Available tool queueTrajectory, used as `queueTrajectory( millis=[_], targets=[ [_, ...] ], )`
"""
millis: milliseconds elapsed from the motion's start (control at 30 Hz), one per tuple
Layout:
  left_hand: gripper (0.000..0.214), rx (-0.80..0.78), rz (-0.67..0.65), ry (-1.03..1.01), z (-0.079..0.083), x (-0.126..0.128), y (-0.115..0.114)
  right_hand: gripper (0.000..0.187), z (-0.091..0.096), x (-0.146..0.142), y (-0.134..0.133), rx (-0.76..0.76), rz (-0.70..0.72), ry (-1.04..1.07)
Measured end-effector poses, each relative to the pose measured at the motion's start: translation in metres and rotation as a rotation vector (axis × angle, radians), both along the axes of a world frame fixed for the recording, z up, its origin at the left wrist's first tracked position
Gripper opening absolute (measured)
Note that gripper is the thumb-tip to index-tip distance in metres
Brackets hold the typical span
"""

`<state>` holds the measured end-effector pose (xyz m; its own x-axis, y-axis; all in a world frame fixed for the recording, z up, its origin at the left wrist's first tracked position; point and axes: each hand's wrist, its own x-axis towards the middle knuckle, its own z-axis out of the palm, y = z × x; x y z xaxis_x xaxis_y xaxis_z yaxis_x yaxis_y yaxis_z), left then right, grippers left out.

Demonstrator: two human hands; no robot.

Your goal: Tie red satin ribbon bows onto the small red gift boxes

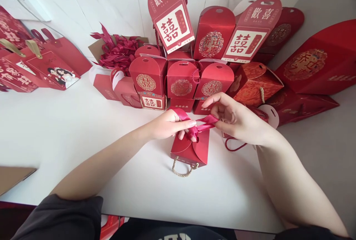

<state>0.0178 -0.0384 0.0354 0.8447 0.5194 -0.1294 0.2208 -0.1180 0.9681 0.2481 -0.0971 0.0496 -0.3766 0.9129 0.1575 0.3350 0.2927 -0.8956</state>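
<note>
A small red gift box with a gold rope handle stands on the white table in front of me. Crimson satin ribbon loops above its closed top flaps, with a knot just over the lid. My left hand pinches the ribbon between thumb and fingers, and part of it lies over the back of the hand. My right hand grips a ribbon loop between thumb and bent fingers, with the index finger raised. Where the ribbon meets the box is partly hidden by my left fingers.
Stacked red boxes stand close behind my hands, against the wall. Crimson ribbon bows fill a cardboard box at their left. Red gift bags stand far left, larger red boxes at right. Brown cardboard lies at the left edge.
</note>
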Motion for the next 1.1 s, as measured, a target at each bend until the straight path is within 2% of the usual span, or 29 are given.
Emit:
queueTrajectory(
  millis=[133, 300, 367, 433, 533, 600, 633, 700, 800, 1000, 1100],
  targets=[
    [0.036, 0.013, 0.0, 0.003, -0.001, -0.001, 0.001, 0.035, -0.002, -0.004, 0.0, 0.013, -0.025, -0.017],
    [0.037, 0.012, 0.022, 0.032, 0.001, -0.001, 0.0, 0.012, 0.005, -0.008, -0.004, 0.145, -0.263, 0.22],
    [0.038, 0.005, 0.022, 0.044, 0.0, -0.001, 0.0, 0.011, 0.012, -0.01, -0.012, 0.122, -0.266, 0.289],
    [0.039, -0.013, 0.02, 0.038, -0.001, -0.001, 0.001, 0.012, 0.019, -0.015, -0.022, 0.023, -0.154, 0.323],
    [0.039, -0.017, 0.017, 0.013, -0.002, -0.003, 0.003, 0.015, 0.022, -0.029, -0.036, -0.147, 0.206, 0.233],
    [0.037, 0.017, 0.017, 0.014, -0.001, -0.003, 0.002, 0.019, 0.018, -0.039, -0.041, -0.138, 0.414, 0.065],
    [0.035, 0.038, 0.015, 0.019, 0.0, -0.004, 0.002, 0.021, 0.014, -0.044, -0.043, -0.103, 0.468, -0.023],
    [0.033, 0.068, 0.003, 0.021, 0.002, -0.004, 0.001, 0.024, 0.007, -0.052, -0.044, -0.034, 0.494, -0.155],
    [0.031, 0.084, -0.013, 0.009, 0.003, -0.003, -0.001, 0.027, 0.001, -0.056, -0.043, 0.001, 0.483, -0.245],
    [0.028, 0.056, -0.015, -0.003, 0.002, -0.003, -0.002, 0.026, 0.003, -0.053, -0.041, 0.036, 0.475, -0.289],
    [0.028, 0.045, -0.004, 0.0, 0.002, -0.003, -0.003, 0.028, 0.002, -0.053, -0.04, 0.059, 0.53, -0.294]
  ],
)
